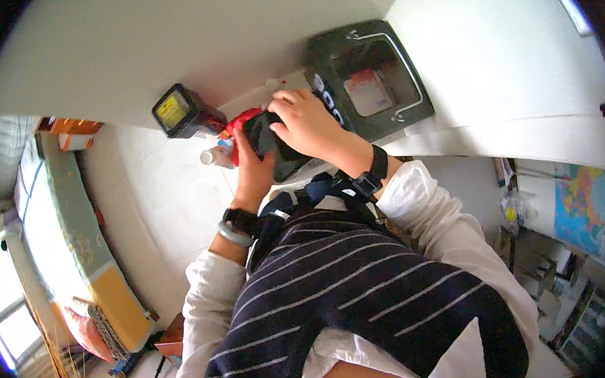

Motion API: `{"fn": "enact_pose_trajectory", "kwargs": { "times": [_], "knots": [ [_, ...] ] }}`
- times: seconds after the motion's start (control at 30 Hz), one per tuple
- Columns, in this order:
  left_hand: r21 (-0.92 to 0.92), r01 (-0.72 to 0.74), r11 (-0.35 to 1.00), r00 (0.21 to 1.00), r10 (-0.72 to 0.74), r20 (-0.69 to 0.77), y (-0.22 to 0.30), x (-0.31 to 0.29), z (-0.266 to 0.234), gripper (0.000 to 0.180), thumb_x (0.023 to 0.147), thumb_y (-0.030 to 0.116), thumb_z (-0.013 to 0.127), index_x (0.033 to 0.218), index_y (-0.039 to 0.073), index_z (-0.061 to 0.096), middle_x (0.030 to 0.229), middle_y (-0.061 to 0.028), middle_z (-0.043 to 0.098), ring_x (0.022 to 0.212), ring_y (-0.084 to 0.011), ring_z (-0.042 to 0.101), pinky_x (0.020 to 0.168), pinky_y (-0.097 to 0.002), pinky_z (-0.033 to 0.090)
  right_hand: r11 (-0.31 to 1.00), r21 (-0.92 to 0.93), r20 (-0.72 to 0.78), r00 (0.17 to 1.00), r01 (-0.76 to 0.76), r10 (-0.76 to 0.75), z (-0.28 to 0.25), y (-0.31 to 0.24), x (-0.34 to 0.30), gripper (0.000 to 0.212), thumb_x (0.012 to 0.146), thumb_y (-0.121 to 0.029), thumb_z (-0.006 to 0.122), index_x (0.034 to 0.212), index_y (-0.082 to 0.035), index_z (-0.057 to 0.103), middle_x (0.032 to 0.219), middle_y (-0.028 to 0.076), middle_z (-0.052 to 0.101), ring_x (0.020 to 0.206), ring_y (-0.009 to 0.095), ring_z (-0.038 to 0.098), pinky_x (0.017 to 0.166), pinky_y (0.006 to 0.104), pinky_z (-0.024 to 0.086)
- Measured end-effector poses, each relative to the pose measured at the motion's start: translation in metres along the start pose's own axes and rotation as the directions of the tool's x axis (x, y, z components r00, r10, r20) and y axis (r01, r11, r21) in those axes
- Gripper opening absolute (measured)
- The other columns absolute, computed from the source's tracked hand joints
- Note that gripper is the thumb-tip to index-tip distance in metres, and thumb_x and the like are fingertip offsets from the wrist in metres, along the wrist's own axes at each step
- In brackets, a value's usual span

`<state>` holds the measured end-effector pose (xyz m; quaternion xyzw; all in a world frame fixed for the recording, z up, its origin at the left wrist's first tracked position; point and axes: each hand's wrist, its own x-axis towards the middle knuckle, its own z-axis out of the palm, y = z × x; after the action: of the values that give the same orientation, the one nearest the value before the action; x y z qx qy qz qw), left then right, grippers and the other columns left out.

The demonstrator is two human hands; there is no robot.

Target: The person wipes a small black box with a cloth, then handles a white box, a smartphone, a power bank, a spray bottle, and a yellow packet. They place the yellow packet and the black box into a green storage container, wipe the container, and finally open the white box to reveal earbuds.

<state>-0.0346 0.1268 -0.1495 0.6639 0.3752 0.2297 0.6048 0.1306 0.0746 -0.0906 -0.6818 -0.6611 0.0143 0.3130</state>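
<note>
A black, flat rectangular object (287,156) with a slightly shiny face is between my hands, in front of my waist; its exact kind is unclear. My left hand (253,170) holds its left edge, thumb and fingers around the side. Across its far right part lies my right hand (305,122), fingers bent over the upper edge and partly hiding it. Just beyond the left fingers is a crumpled red package (240,122), partly covered. A white bottle or cup (217,156) is close by on the left. Both wrists wear black bands.
A black countertop oven (376,124) with a glass door and metal handle stands to the right against the white wall. Left of the hands is a dark container (185,111) with a yellow label. Farther left are a cloth-covered bed or table (78,216) and a window (13,315).
</note>
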Motion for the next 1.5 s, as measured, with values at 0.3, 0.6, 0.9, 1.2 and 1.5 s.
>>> {"fn": "enact_pose_trajectory", "kwargs": {
  "times": [0.3,0.6,0.9,1.2,1.5],
  "knots": [
    [0.746,-0.525,0.410,0.851,0.273,0.449,-0.017,0.010,-0.004,0.046,0.087,0.009,0.051,0.133,0.008,0.049,0.136,-0.0116,0.048,0.133,-0.0330,0.035,0.109,-0.0475,0.024,0.968,-0.028,0.002,0.968,0.250,-0.250,0.064,-0.070,0.119,0.063,0.069,-0.026,0.079,0.119,-0.003,0.049,0.126,0.016,0.048,0.114,0.035,0.049,0.095,0.0453,0.042],
    [0.456,-0.319,0.831,0.944,0.322,0.074,0.020,-0.010,-0.013,0.058,0.079,0.013,0.064,0.134,0.006,0.047,0.139,-0.0231,0.043,0.138,-0.0388,0.027,0.112,-0.0536,0.021,0.954,-0.136,0.072,0.963,0.268,-0.260,0.041,-0.070,0.128,0.072,0.055,-0.029,0.084,0.112,-0.001,0.051,0.118,0.018,0.047,0.109,0.036,0.045,0.091,0.0461,0.041],
    [0.177,-0.133,0.975,0.966,0.167,-0.195,0.111,-0.055,-0.064,0.087,0.065,0.013,0.087,0.131,-0.002,0.033,0.123,-0.0178,0.046,0.109,-0.0298,0.054,0.097,-0.0441,0.045,0.962,0.259,0.136,0.983,0.087,-0.126,-0.072,-0.059,0.055,0.085,0.059,-0.033,0.088,0.122,0.001,0.042,0.119,0.021,0.046,0.113,0.038,0.048,0.097,0.0411,0.041],
    [-0.447,0.044,0.893,0.945,0.108,0.309,0.115,-0.071,-0.083,0.111,0.056,0.018,0.092,0.142,0.000,0.025,0.135,-0.0127,0.043,0.126,-0.0231,0.042,0.106,-0.0372,0.035,0.201,0.912,0.330,0.931,-0.357,0.154,-0.116,-0.052,0.012,0.061,0.080,-0.036,0.071,0.123,0.001,0.051,0.112,0.010,0.061,0.106,0.017,0.056,0.096,0.0312,0.043],
    [-0.134,-0.269,0.954,0.783,0.298,0.547,0.119,-0.061,-0.081,0.115,0.047,0.034,0.095,0.139,0.003,0.034,0.145,-0.0203,0.031,0.137,-0.0317,0.028,0.112,-0.0414,0.021,0.421,0.830,0.442,0.892,-0.366,-0.096,-0.083,-0.061,-0.008,0.033,0.100,-0.029,0.045,0.112,-0.001,0.057,0.105,0.010,0.064,0.100,0.017,0.059,0.090,0.0314,0.045]
  ]
}}
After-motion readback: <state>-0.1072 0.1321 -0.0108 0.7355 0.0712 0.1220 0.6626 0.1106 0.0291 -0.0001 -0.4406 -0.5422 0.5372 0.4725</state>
